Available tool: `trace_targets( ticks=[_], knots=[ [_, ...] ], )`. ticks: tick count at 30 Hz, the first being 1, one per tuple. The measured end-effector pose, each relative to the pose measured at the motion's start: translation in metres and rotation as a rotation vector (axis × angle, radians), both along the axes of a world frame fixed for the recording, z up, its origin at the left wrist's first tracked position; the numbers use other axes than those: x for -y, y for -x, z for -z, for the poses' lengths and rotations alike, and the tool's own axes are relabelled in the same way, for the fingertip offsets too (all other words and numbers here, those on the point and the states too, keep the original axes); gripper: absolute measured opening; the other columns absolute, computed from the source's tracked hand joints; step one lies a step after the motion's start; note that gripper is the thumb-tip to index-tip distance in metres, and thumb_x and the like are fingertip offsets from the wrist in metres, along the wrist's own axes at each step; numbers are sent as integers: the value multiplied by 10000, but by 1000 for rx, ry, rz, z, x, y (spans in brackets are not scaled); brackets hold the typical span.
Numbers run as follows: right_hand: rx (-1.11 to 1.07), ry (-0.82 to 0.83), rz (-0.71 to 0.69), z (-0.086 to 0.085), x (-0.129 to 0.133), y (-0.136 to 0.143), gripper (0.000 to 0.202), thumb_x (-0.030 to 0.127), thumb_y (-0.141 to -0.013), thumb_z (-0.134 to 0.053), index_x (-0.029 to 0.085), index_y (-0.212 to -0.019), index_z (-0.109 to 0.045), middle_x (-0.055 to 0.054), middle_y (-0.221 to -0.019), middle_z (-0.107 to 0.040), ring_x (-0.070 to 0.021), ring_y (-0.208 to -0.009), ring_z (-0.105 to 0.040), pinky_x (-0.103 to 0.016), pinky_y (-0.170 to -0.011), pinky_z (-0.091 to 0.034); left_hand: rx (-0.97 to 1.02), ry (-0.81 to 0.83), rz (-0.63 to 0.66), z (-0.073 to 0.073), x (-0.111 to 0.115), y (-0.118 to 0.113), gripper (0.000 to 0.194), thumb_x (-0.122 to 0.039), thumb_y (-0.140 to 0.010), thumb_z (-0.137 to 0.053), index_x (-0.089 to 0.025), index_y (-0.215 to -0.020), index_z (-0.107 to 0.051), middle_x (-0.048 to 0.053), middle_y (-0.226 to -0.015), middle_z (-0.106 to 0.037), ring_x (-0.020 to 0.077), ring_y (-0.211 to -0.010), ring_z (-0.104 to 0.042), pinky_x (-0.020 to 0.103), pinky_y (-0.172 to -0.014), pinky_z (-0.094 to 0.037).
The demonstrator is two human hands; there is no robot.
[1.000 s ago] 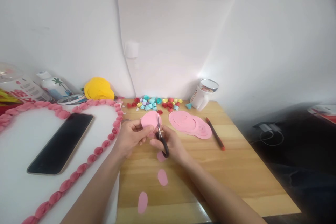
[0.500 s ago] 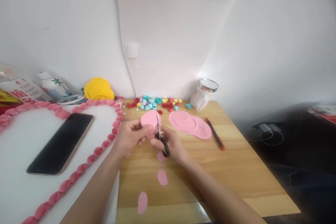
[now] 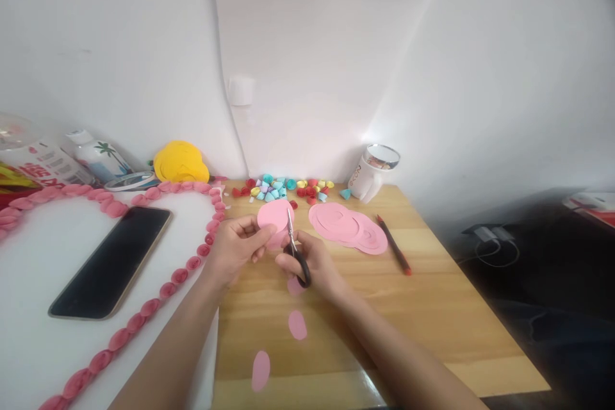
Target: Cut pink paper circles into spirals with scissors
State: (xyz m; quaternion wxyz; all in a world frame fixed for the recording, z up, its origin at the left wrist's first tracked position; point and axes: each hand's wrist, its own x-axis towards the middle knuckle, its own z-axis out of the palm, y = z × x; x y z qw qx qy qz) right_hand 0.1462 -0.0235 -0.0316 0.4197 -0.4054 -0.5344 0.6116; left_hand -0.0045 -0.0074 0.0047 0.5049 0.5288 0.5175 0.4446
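Your right hand (image 3: 317,264) is closed around the handles of the scissors (image 3: 303,272), while your left hand (image 3: 240,246) pinches the pink disc (image 3: 271,213), thumb on top. The disc is just left of the scissors, blades over its right edge. If it turns unevenly in your pinch, the cut could wander or break through the rim. Your left fingertips are near the blades, so a slip might nick them. Right of the scissors, the spirals (image 3: 334,221) could snag if your right hand strays that way.

The left hand (image 3: 239,245) holds pink paper (image 3: 271,213), the right hand (image 3: 319,264) scissors (image 3: 302,266).
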Motion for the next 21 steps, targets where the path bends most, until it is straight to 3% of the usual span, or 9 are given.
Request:
trace_targets(
  ticks=[5,11,21],
  knots=[
    [8,-12,-3,5,0,0,392,484,-642,-675,176,-761,-465,64,-489,-461,-84,-413,-447,-187,-368,-349,71,-2,-15,0,1,-1,195,-299,-692,-649,-156,-609,-545,-57,-415,-499,41,-342,-385,178,-364,-287],
    [-11,3,-29,9,1,4,395,483,-667,-659,177,-849,-487,70,-508,-458,-65,-356,-402,-177,-328,-298,24,33,25,0,2,-2,231,-319,-684,-659,-146,-573,-554,-41,-412,-509,57,-359,-422,184,-362,-308],
    [-75,-84,13,0,-2,3,460,425,-572,-755,172,-816,-458,31,-640,-491,-94,-555,-417,-218,-509,-335,-40,13,78,-1,3,-2,195,-289,-689,-653,-139,-591,-576,-50,-426,-502,40,-364,-406,163,-357,-314]
  ],
)
